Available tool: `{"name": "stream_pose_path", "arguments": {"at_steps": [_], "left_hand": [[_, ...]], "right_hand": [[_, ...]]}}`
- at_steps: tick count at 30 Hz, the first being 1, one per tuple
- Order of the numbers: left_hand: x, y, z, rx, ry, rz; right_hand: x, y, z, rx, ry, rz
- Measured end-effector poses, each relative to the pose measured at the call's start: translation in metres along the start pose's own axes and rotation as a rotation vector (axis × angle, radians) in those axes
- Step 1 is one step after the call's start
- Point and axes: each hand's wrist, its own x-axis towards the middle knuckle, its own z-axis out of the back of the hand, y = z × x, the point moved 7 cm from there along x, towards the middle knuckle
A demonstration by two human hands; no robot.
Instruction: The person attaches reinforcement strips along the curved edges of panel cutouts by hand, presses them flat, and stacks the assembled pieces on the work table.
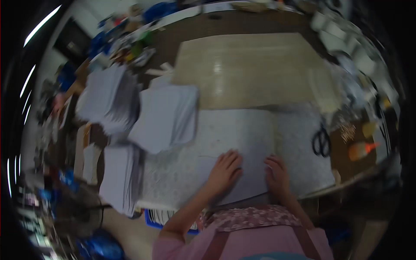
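Note:
A pale sheet (252, 167), perhaps paper or thin card, lies on the work surface in front of me. My left hand (226, 168) rests flat on its left part, fingers stretched forward. At the sheet's right edge is my right hand (276, 172), its fingers loosely bent and apart, touching or very near the edge. Blur hides the exact contact there. Under the sheet spreads a larger whitish covering (173, 175). To the left lies a fanned stack of white sheets (162, 117).
More white stacks stand at left (104, 95) and near left (118, 175). Black scissors (321, 142) and an orange-tipped bottle (362, 151) lie right. A beige board (247, 69) lies behind; clear plastic (349, 84) is at far right. The table's front edge is near my body.

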Motion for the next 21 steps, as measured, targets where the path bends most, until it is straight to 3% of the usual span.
{"name": "stream_pose_path", "arguments": {"at_steps": [4,7,10,13,21], "left_hand": [[0.010,-0.026,-0.008,-0.027,0.077,-0.082],[0.014,-0.036,-0.009,-0.093,0.145,-0.131],[0.015,-0.041,-0.008,-0.149,0.148,-0.179],[0.007,-0.043,-0.002,-0.143,0.091,-0.138],[-0.012,-0.029,0.001,-0.148,0.026,-0.036]], "right_hand": [[-0.005,-0.036,0.020,0.038,-0.156,-0.245],[0.002,-0.089,0.034,0.525,-0.400,-0.572],[0.018,-0.141,0.070,0.887,-0.659,-0.698],[0.033,-0.194,0.104,0.897,-0.850,-0.691],[0.075,-0.251,0.124,1.028,-0.907,-0.699]]}}
